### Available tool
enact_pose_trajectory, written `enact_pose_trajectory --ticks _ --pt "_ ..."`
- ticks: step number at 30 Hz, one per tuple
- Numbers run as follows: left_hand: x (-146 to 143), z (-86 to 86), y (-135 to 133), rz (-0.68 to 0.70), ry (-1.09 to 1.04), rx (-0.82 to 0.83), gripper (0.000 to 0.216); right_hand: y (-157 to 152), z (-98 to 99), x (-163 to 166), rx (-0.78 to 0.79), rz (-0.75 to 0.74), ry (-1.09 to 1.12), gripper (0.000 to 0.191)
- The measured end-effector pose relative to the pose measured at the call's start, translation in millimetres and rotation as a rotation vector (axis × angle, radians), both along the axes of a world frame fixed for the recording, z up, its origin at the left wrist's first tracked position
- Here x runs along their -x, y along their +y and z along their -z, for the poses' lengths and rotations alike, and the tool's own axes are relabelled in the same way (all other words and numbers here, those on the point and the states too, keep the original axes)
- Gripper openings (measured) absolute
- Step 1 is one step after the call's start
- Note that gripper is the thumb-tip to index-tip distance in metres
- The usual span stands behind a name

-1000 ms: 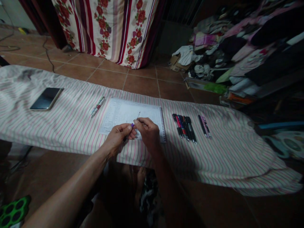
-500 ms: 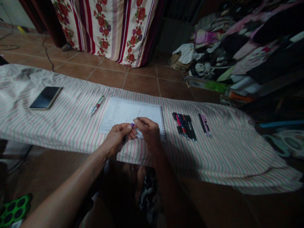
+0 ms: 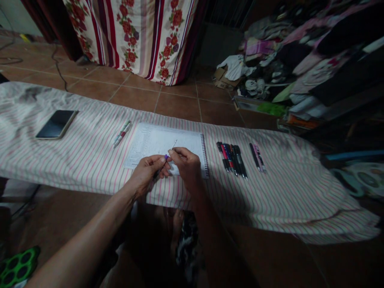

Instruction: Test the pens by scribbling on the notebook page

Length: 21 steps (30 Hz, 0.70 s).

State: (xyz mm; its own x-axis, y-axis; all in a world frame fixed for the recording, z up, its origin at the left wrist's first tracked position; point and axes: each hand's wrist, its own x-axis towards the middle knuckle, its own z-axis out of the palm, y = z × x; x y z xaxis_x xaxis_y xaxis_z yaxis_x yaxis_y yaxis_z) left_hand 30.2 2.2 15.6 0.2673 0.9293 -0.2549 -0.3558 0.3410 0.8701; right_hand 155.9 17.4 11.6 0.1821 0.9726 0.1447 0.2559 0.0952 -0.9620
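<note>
Above the near part of the spiral notebook (image 3: 156, 136), my two hands meet. My left hand (image 3: 151, 168) is closed around a pen (image 3: 166, 157) whose purple part shows at the fingertips; most of its body is hidden by the fingers. With thumb and fingers pinched, my right hand (image 3: 186, 162) grips a thin pen refill (image 3: 174, 143), its slim end pointing up and away from me. Where the refill meets the purple part is covered by fingers. Printed or written sheets show on the notebook, and its spiral runs along the right side.
Several pens (image 3: 232, 160) lie side by side right of the notebook, with two more pens (image 3: 257, 157) beyond. Two pens (image 3: 122, 134) and a tablet or phone (image 3: 57, 125) lie to the left. A striped cloth (image 3: 285, 192) covers the table. Piled clothes (image 3: 315, 72) stand behind at right.
</note>
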Motion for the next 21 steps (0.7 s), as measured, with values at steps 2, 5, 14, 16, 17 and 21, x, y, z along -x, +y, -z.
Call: enact_pose_trajectory --ticks 2,5,14,16,17,21 --pt "1.1 0.9 0.5 0.016 0.02 0.008 0.019 1.0 0.4 -0.7 -0.019 0.027 -0.004 0.016" --pt "2.3 1.6 0.7 0.032 0.027 0.017 0.021 1.7 0.9 -1.4 -0.025 0.043 -0.005 0.016" --pt "3.3 0.7 1.1 0.038 0.065 -0.017 0.02 1.0 0.6 -0.5 0.042 -0.011 0.06 0.018" --pt "3.2 -0.3 1.3 0.046 0.071 -0.014 0.021 1.0 -0.8 -0.7 0.048 -0.007 0.061 0.018" --pt "3.2 -0.7 1.4 0.046 0.072 -0.011 0.02 1.0 -1.5 -0.7 0.047 0.0 0.052 0.018" --pt "3.3 -0.4 1.6 0.031 0.07 -0.005 0.02 0.6 -2.6 -0.7 0.045 0.012 0.034 0.018"
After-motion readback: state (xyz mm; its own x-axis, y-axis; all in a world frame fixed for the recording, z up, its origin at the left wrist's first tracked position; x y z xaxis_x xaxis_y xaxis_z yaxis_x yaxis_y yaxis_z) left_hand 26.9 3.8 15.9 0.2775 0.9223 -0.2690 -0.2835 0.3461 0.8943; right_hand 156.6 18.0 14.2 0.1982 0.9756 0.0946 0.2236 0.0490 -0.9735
